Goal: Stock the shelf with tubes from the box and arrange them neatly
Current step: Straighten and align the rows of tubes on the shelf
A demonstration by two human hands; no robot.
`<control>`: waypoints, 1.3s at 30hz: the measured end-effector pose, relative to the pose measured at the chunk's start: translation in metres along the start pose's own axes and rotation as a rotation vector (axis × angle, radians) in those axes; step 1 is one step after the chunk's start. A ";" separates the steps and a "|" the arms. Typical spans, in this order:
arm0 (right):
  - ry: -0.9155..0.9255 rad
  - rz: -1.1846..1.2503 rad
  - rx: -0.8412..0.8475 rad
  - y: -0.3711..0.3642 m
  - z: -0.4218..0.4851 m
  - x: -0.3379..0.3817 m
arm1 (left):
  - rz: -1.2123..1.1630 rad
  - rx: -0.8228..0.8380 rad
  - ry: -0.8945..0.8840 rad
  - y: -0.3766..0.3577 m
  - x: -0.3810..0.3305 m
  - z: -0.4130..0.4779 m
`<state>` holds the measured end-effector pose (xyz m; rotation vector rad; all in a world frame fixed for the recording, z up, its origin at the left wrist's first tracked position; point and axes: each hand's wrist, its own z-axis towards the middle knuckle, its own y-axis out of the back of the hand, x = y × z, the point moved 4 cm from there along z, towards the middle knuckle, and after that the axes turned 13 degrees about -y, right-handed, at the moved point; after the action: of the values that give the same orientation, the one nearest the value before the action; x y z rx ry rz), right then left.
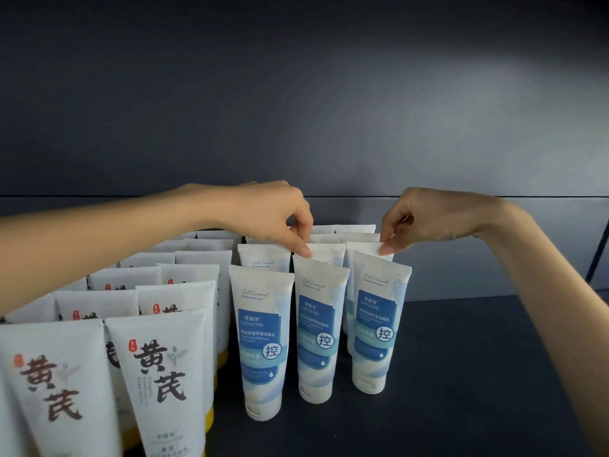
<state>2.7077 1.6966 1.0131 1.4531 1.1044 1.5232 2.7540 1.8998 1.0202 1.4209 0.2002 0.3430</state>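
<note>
Blue-and-white tubes stand cap-down in three rows on the dark shelf [461,374]. My left hand [280,216] pinches the top edge of the middle front tube [318,328]. My right hand [425,219] pinches the top edge of a tube [362,250] that stands right behind the right front tube [377,321]. The left front tube [262,341] stands free, closest to me. Several more blue tubes line up behind these three, mostly hidden. The box is out of view.
White tubes with brown characters and yellow caps [161,374] fill the shelf's left side in several rows. The dark back wall [329,110] rises behind. Bare shelf surface lies to the right of the blue tubes.
</note>
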 end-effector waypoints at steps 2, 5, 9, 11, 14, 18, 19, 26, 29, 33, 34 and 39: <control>0.001 -0.005 0.001 -0.001 0.000 0.000 | 0.005 -0.002 0.009 0.001 0.000 -0.004; -0.004 -0.015 0.010 0.000 -0.001 0.001 | -0.013 -0.041 0.020 0.009 -0.001 -0.015; 0.013 0.041 -0.108 0.008 -0.010 0.011 | -0.036 -0.112 0.026 0.024 -0.003 -0.037; 0.047 0.101 -0.203 0.011 -0.016 0.022 | -0.013 -0.127 0.029 0.028 -0.005 -0.048; 0.150 0.127 -0.227 0.006 -0.026 0.049 | -0.006 -0.141 0.035 0.031 -0.009 -0.062; 0.210 0.126 -0.074 -0.008 -0.042 0.080 | -0.113 -0.141 0.005 0.034 -0.019 -0.079; 0.204 0.099 -0.042 -0.011 -0.044 0.083 | -0.133 -0.124 0.000 0.033 -0.021 -0.082; 0.118 -0.113 -0.023 -0.026 -0.045 0.092 | -0.051 -0.002 0.051 0.023 -0.028 -0.089; 0.114 -0.127 -0.033 -0.027 -0.045 0.091 | -0.011 0.018 0.061 0.021 -0.028 -0.087; 0.124 -0.135 -0.033 -0.027 -0.044 0.091 | 0.016 0.024 0.063 0.018 -0.026 -0.084; 0.125 -0.135 -0.032 -0.027 -0.044 0.091 | 0.021 0.022 0.063 0.018 -0.025 -0.084; 0.134 -0.125 -0.021 -0.028 -0.042 0.090 | 0.060 -0.005 0.072 0.015 -0.020 -0.082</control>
<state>2.6573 1.7861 1.0193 1.2588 1.2305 1.5564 2.7060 1.9705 1.0223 1.4132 0.2160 0.4439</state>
